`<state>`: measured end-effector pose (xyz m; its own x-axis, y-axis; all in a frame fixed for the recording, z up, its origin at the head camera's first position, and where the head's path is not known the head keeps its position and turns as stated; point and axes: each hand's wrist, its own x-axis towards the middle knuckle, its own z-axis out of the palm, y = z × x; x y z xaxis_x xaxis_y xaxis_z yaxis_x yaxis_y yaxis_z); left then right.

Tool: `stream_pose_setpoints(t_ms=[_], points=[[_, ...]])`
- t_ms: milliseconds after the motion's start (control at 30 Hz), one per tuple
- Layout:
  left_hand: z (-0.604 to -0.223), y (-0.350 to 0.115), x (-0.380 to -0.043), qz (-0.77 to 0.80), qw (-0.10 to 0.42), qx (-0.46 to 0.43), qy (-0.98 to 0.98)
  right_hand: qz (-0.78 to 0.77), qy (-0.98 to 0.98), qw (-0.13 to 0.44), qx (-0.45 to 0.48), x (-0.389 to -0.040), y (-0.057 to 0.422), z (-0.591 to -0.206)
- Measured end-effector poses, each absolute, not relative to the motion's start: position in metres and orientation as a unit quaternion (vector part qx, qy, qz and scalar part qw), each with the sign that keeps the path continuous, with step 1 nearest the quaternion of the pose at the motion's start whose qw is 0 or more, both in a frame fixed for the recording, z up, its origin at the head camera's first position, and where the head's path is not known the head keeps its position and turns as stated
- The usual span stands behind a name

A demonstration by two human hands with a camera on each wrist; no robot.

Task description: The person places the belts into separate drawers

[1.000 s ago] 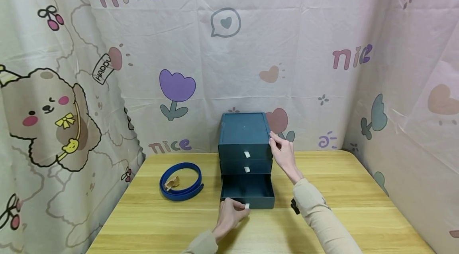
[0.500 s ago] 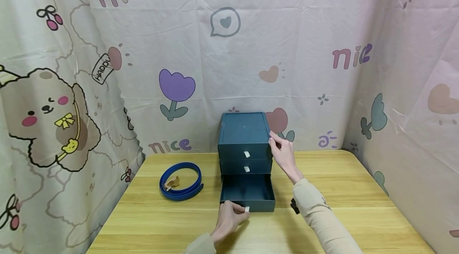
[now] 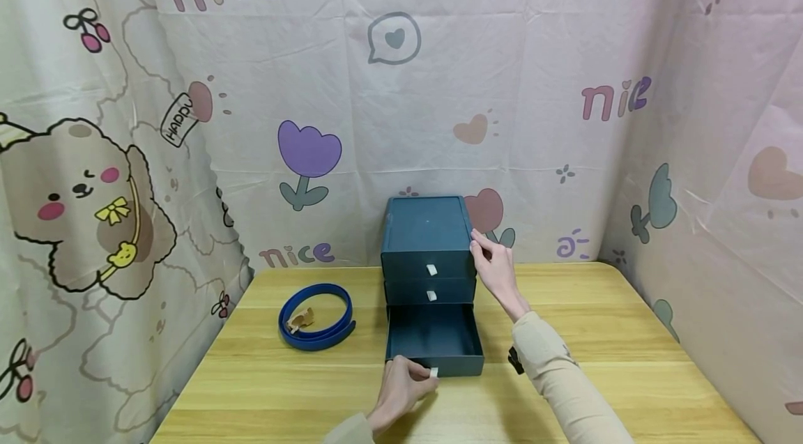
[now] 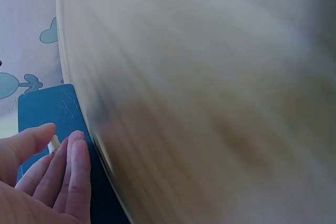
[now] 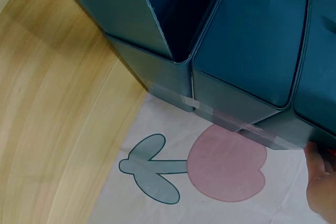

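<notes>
A dark teal drawer unit (image 3: pixel 426 224) with three stacked drawers stands at the back of the table. Its bottom drawer (image 3: pixel 433 332) is pulled out, and no object shows inside. My left hand (image 3: pixel 398 388) pinches the small white tab (image 3: pixel 434 373) on that drawer's front; in the left wrist view, the thumb and fingers (image 4: pixel 73 177) meet around the tab. My right hand (image 3: pixel 495 270) touches the unit's upper right side with its fingertips. Only part of it shows at the edge of the right wrist view. The upper two drawers are closed.
A coiled blue belt (image 3: pixel 347 315) with a gold-coloured buckle (image 3: pixel 301 319) lies left of the unit on the wooden table (image 3: pixel 251 388). A printed cloth (image 3: pixel 401 116) hangs right behind the unit and along both sides.
The bottom drawer has slid farther out toward me, with my left hand moving along on its tab. The right hand stays at the unit's side, and the belt has not moved.
</notes>
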<state>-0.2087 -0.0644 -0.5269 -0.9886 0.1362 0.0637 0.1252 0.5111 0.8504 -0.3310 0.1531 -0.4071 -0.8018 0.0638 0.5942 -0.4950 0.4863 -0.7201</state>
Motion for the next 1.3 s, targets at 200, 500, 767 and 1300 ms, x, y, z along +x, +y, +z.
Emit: stream_pose_setpoints(t_ms=[200,500,767,1300], points=[[-0.5274,-0.0657,-0.2067,0.497,0.009,0.079,0.864,0.485,-0.816,0.286,0.133,-0.3323,0.1532,-0.408],[-0.5287,-0.0693,-0.2057,0.497,0.025,0.075,0.864,0.489,-0.813,0.286,0.133,-0.3324,0.1536,-0.4094],[-0.5272,-0.0698,-0.2031,0.492,0.019,0.085,0.866,0.488,-0.813,0.287,0.134,-0.3329,0.1533,-0.4085],[-0.5274,-0.0707,-0.1997,0.489,0.018,0.102,0.866,0.493,-0.809,0.289,0.138,-0.3325,0.1533,-0.4086]])
